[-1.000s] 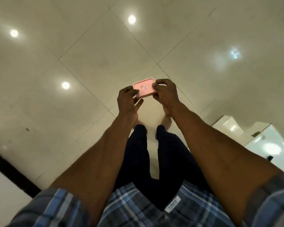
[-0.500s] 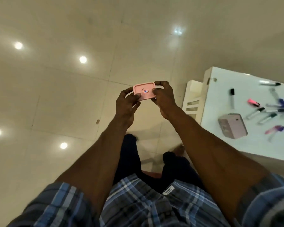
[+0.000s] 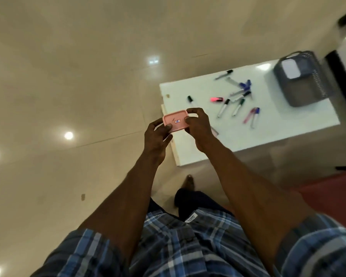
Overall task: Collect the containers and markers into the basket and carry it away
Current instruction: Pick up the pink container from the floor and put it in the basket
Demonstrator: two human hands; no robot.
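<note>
Collection step in hand: the person stands beside the white table (image 3: 188,148), both hands raised. The left hand (image 3: 157,136) and right hand (image 3: 198,126) pinch the pink container (image 3: 175,121) by its short ends, fingers curled round the rim. Markers (image 3: 238,96) lie scattered on the table; the grey basket (image 3: 304,90) stands at its far end. Next move, by judgement: carry the container across and lower it into the basket.

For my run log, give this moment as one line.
hands: left hand and right hand grip pink container | markers: loose on white table | basket: on table, far end
</note>
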